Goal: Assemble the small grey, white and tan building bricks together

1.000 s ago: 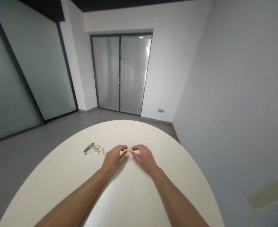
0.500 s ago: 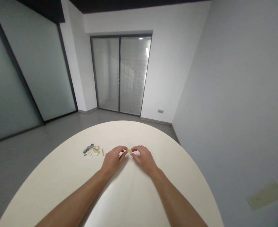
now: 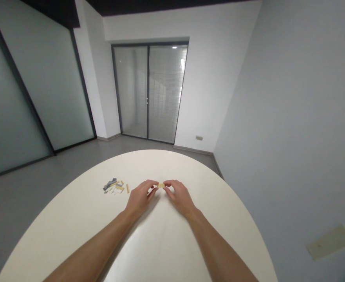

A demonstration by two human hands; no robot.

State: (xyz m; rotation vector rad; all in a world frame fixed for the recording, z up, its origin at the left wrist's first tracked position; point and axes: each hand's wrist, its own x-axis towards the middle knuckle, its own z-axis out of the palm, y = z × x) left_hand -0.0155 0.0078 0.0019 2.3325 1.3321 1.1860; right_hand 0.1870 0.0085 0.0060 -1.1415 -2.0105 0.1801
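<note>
Between my two hands is a small tan building-brick piece [image 3: 161, 185], above the middle of the table. My left hand [image 3: 141, 197] pinches its left end between thumb and fingers. On the other side, the thumb and fingers of my right hand [image 3: 178, 197] are closed on its right end. The fingertips cover both ends, and fine detail is too small to make out. Left of my left hand lies a loose pile of grey, white and tan building bricks [image 3: 113, 187], with one long tan brick [image 3: 127, 188] at its right side.
The round cream table [image 3: 160, 250] carries the pile and has a curved edge all round. Beyond it are a glass door [image 3: 147, 94], frosted panels [image 3: 43, 78] at the left and a grey wall [image 3: 292, 117] close on the right.
The tan piece has tipped slightly and sits a touch higher between my fingertips. Both hands have otherwise stayed in place, and the pile is unchanged.
</note>
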